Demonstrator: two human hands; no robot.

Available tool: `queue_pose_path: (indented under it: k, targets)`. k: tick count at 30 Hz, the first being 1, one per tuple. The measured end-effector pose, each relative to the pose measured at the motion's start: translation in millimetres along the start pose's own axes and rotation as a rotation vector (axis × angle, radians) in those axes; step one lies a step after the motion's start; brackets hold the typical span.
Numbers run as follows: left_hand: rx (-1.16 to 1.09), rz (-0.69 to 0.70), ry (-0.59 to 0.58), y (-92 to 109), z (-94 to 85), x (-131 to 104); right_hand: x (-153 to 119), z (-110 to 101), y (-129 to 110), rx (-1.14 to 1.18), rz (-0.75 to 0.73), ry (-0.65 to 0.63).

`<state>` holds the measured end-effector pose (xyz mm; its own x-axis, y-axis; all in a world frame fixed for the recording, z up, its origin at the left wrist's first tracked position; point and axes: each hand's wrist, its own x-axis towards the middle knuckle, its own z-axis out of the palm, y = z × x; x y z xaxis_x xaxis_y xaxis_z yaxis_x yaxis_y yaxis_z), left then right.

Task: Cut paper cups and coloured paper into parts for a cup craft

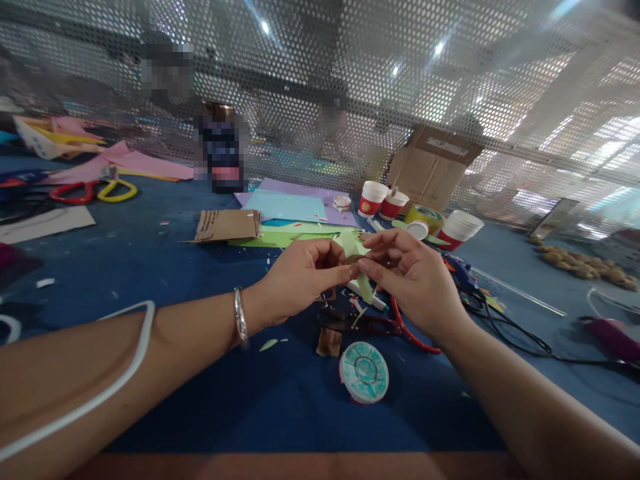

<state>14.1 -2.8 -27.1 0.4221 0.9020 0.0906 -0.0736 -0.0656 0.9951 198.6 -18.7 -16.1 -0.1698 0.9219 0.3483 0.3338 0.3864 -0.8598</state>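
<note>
In the middle of the head view, my left hand [305, 277] and my right hand [417, 280] meet at the fingertips. Both pinch a small piece of light green paper [366, 288], part of which my fingers hide. Below the hands lie red-handled scissors [415, 339] and a marker with a green end [373, 298], among small paper scraps. A small brown cardboard piece [329, 342] lies beside the scissors. Nearer to me is a round disc with a teal drawn pattern [364, 372].
Sheets of coloured paper [285, 205] and corrugated cardboard [227, 225] lie behind my hands. Paper cups [373, 200], a yellow tape roll [425, 217] and a cardboard box [430, 167] stand at the back right. A phone [223, 147] leans against the perforated metal screen. Black cables [520, 333] run along the right.
</note>
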Motion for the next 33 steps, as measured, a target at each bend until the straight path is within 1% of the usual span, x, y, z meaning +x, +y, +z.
queue_pose_path:
  k: [5, 11, 17, 20, 23, 26, 30, 33]
  targets:
    - [-0.051, 0.02, 0.013, -3, -2.3, 2, 0, -3, -1, -0.024, -0.002, 0.006]
    - [-0.012, 0.05, 0.002, -2, -2.2, 2, -1, -5, -2, -0.166, -0.067, -0.009]
    - [0.003, 0.086, 0.001, -3, -3.5, 2, -1, -5, -4, -0.202, -0.075, -0.004]
    - [-0.021, 0.059, -0.015, -3, -3.0, 2, -3, -5, -4, -0.26, -0.138, 0.034]
    - [-0.044, 0.017, -0.03, -1, -0.7, 0, -5, -4, -4, -0.394, -0.228, 0.093]
    - [-0.051, 0.023, -0.002, 1, 1.8, -2, -8, -2, -5, -0.527, -0.347, 0.13]
    - [0.006, 0.038, 0.056, 3, 2.2, -2, -10, 0, -7, -0.618, -0.467, 0.101]
    - [0.02, 0.071, 0.076, 2, -0.3, -1, -10, 2, -8, -0.62, -0.47, 0.057]
